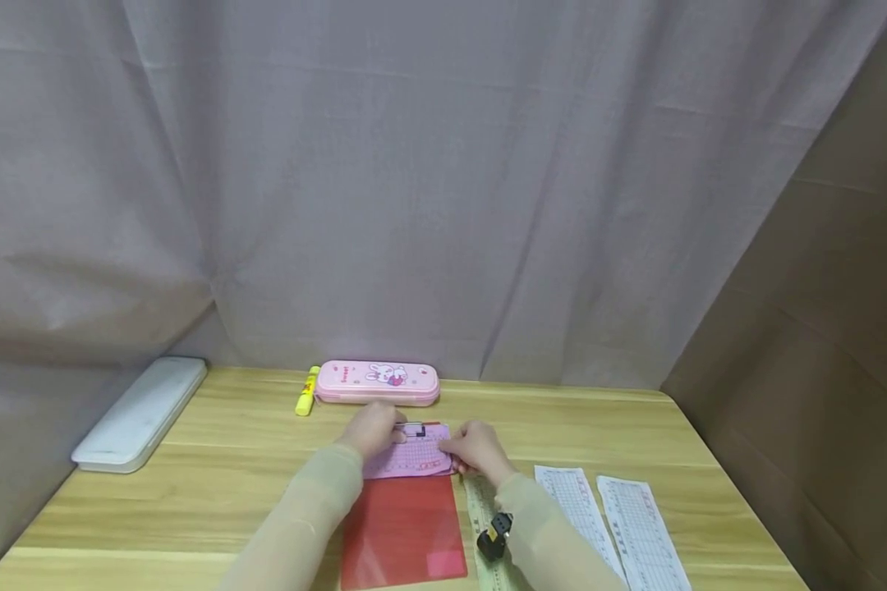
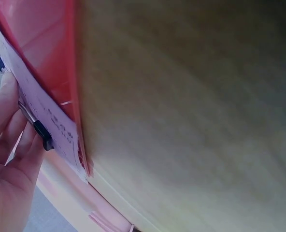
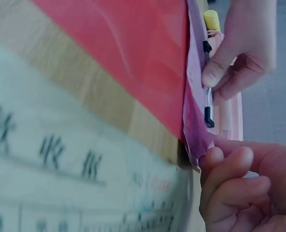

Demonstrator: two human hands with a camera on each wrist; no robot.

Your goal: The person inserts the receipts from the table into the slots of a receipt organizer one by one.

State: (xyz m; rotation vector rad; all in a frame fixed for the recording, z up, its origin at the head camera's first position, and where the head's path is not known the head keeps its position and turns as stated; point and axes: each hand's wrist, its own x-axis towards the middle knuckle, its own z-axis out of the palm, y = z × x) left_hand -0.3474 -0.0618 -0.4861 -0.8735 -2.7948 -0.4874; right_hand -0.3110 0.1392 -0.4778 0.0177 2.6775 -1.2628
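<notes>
A red translucent clip folder lies in the middle of the table, with pink printed sheets across its far end. At that far edge is a metal clip with black ends. My left hand grips the clip, thumb on the near side and fingers behind it, as the left wrist view also shows. My right hand pinches the right edge of the pink sheets between thumb and forefinger. In the right wrist view that corner is bent up, and the other fingers curl beneath.
Behind the folder sit a pink pencil case and a yellow glue stick. A white case lies far left. Under my right forearm is a pale green printed form; two white forms lie farther right. A grey curtain hangs behind.
</notes>
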